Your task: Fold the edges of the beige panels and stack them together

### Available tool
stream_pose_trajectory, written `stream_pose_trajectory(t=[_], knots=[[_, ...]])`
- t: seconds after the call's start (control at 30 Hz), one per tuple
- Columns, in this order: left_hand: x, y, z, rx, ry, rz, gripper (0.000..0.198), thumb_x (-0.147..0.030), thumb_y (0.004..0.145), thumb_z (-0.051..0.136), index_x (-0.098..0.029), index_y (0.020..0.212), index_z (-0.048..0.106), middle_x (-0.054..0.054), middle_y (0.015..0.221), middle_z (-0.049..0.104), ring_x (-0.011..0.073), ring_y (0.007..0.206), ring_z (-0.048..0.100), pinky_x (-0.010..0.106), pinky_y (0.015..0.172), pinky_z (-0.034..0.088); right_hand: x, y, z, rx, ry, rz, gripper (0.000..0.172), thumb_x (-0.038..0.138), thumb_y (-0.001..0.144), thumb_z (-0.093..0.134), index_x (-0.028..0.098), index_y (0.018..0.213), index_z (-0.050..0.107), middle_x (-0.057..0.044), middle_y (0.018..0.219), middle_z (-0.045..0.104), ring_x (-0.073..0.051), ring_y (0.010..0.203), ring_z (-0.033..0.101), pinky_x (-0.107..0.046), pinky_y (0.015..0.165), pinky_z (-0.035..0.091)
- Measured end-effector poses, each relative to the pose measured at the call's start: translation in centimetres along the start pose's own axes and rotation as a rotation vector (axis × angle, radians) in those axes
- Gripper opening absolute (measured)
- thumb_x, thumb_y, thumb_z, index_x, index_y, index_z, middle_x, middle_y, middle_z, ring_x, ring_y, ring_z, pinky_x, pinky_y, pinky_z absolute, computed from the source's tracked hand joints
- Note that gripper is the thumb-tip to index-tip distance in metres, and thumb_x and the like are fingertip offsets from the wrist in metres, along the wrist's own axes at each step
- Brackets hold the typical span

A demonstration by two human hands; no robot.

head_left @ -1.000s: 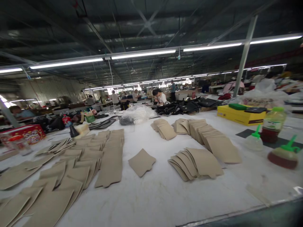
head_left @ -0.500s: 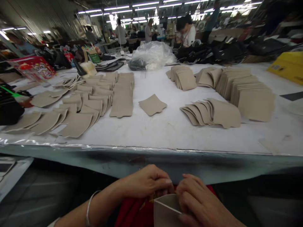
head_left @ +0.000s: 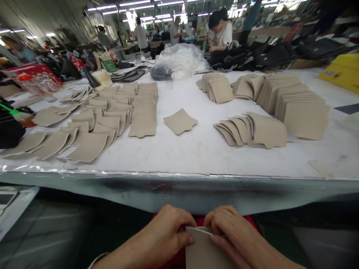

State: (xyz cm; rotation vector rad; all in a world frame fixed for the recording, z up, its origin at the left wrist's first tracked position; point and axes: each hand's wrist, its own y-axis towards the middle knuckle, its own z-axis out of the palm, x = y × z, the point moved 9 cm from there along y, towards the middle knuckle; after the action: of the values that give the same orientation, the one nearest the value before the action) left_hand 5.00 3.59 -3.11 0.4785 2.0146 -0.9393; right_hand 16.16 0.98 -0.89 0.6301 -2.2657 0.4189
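Below the table's front edge, my left hand (head_left: 168, 233) and my right hand (head_left: 234, 235) both pinch the top edge of one beige fabric piece (head_left: 203, 250) held over a red cloth in my lap. Fingers of both hands are closed on it. On the white table (head_left: 196, 153) a single beige piece (head_left: 180, 121) lies alone in the middle. Fanned rows of beige pieces (head_left: 112, 116) cover the left side. A fanned stack (head_left: 251, 129) and taller stacks (head_left: 294, 102) lie on the right.
A clear plastic bag (head_left: 179, 59) sits at the table's far side, with dark bags (head_left: 266, 56) behind it. A red box (head_left: 36, 78) stands far left, a yellow box (head_left: 340, 71) far right. Other people work at distant tables.
The camera tilted down from the hall to the table edge, bringing my hands into view. Since half a second ago both hands shifted slightly lower and closed tighter on the piece's top edge.
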Motion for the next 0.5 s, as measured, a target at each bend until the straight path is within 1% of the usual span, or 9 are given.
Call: stream_pose_trajectory(t=[0.07,0.17,0.27,0.4,0.5], knots=[[-0.1,0.1,0.0,-0.004,-0.007,0.018,0.021,-0.013,0.072,0.06,-0.02,0.084,0.075,-0.002,0.077,0.068,0.0134,0.07,0.057,0.021,0.06,0.034,0.0,0.1,0.0,0.02,-0.009,0.01,0.016,0.012,0.094,0.043,0.023,0.089,0.053,-0.004,0.093,0.062,-0.022,0.085,0.056,-0.034,0.076,0.046],[-0.3,0.1,0.1,-0.004,-0.013,0.042,0.022,-0.013,0.074,0.058,-0.02,0.084,0.075,-0.001,0.08,0.07,0.0146,0.075,0.06,0.021,0.065,0.037,0.0,0.0,-0.1,0.041,-0.021,0.035,0.017,0.01,0.094,0.043,0.023,0.085,0.05,-0.003,0.089,0.06,-0.022,0.084,0.055,-0.035,0.077,0.045],[-0.5,0.2,0.3,0.005,-0.015,0.062,0.022,-0.014,0.078,0.056,-0.02,0.085,0.076,-0.001,0.082,0.071,0.0151,0.08,0.063,0.02,0.069,0.038,-0.1,-0.2,-0.5,0.022,-0.018,0.055,0.018,0.01,0.095,0.042,0.024,0.086,0.05,-0.004,0.091,0.06,-0.023,0.085,0.054,-0.035,0.077,0.044],[-0.7,0.4,0.3,0.008,0.019,0.085,0.02,-0.015,0.082,0.056,-0.02,0.084,0.075,-0.001,0.08,0.07,0.013,0.077,0.062,0.02,0.068,0.037,-0.7,-0.4,-0.2,0.044,0.005,0.068,0.019,0.012,0.096,0.042,0.024,0.082,0.048,-0.003,0.086,0.058,-0.023,0.082,0.052,-0.035,0.075,0.044],[-0.9,0.5,0.4,0.012,0.029,0.084,0.02,-0.013,0.081,0.056,-0.02,0.083,0.075,-0.002,0.079,0.069,0.0123,0.076,0.062,0.019,0.067,0.037,-1.1,-0.6,-0.3,0.043,0.042,0.083,0.018,0.015,0.097,0.042,0.024,0.083,0.047,-0.003,0.087,0.057,-0.022,0.083,0.051,-0.035,0.075,0.044]])
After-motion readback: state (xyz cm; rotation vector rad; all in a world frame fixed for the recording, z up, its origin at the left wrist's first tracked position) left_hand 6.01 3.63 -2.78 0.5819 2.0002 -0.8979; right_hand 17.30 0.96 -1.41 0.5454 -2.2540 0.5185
